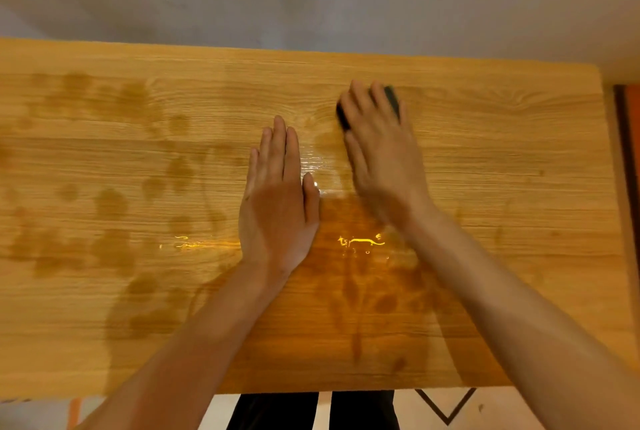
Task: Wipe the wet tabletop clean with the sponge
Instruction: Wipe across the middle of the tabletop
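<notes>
The right hand (377, 149) lies over a dark sponge (393, 100), its fingers spread across the top and pressing it flat to the desk (502, 152); the grip there is a pressing one, and the blur hides whether the fingers curl round the edges or not. Only two dark bits of the sponge peek out — one past the fingertips on the far right, one at the left side by the thumb. The hand itself is smeared with motion.

Just to the left of that hand, nearly touching it, the left hand (277, 201) rests palm-down on the wood, fingers straight and together, holding nothing.

Between the two hands a wet sheen (320, 166) glints on the surface. Nearer the person than the sponge, below the right wrist, a broad dark wet patch (363, 291) spreads with streaks running toward the near edge, and a bright reflection sits in it. Far off to the left of both hands, damp blotches (104, 204) dot the wood — scattered, darker than the dry grain. To the right of the sponge the wood looks pale and dry.
</notes>
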Action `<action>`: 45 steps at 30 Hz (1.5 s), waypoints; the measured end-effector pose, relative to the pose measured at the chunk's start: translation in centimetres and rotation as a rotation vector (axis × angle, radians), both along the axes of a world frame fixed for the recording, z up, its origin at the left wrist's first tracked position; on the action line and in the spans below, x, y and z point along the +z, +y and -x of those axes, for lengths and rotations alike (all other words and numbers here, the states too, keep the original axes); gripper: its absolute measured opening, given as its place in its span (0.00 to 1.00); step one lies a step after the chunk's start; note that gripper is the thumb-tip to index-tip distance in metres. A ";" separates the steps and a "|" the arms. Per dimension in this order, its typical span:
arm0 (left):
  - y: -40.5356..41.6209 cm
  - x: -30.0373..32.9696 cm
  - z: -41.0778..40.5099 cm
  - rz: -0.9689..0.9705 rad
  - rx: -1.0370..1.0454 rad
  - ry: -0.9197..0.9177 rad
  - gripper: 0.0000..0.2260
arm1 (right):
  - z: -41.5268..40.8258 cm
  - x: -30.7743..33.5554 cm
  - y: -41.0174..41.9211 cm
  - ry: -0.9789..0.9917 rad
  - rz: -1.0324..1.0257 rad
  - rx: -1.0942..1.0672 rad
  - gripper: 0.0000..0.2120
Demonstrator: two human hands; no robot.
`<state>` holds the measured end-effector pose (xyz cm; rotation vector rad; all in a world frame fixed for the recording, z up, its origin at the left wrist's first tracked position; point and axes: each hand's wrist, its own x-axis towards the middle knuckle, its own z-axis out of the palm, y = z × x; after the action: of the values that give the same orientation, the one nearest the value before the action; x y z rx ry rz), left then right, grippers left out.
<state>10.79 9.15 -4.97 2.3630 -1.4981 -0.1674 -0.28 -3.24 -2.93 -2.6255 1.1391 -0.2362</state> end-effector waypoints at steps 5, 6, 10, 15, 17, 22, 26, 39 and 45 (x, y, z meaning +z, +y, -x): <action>-0.3 -0.2 -0.1 0.031 0.002 0.006 0.26 | 3.3 0.9 3.7 0.031 -0.076 0.165 0.23; -0.3 -0.2 -0.2 0.044 0.003 0.002 0.26 | 2.7 0.8 1.6 0.061 -0.035 0.134 0.23; -0.1 -0.5 -0.1 0.084 -0.003 -0.014 0.25 | -0.1 0.1 -5.4 0.044 -0.007 -0.302 0.23; 0.1 -0.7 -0.1 0.110 -0.012 -0.018 0.24 | 0.4 0.3 2.6 0.070 0.014 -0.052 0.24; 0.1 -0.7 -0.2 0.116 -0.015 -0.023 0.24 | 4.2 0.7 3.1 0.103 -0.006 0.036 0.24; 0.1 -0.8 -0.2 0.111 -0.019 -0.009 0.24 | 10.5 0.4 -1.9 0.069 0.006 -0.587 0.26; 0.1 -0.5 -0.3 0.075 -0.015 0.004 0.25 | 5.1 -0.2 4.0 0.124 0.113 -0.439 0.25; 0.1 -0.3 -0.4 0.049 -0.019 -0.011 0.25 | 12.4 1.0 0.0 0.117 0.039 -0.696 0.25; 0.1 0.0 -0.4 0.043 -0.014 0.027 0.26 | 7.3 0.6 10.8 0.227 0.102 -0.045 0.28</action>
<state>11.20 9.20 -4.95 2.3088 -1.4913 -0.1678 -7.62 7.52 -2.30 -2.7745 1.2894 -0.0046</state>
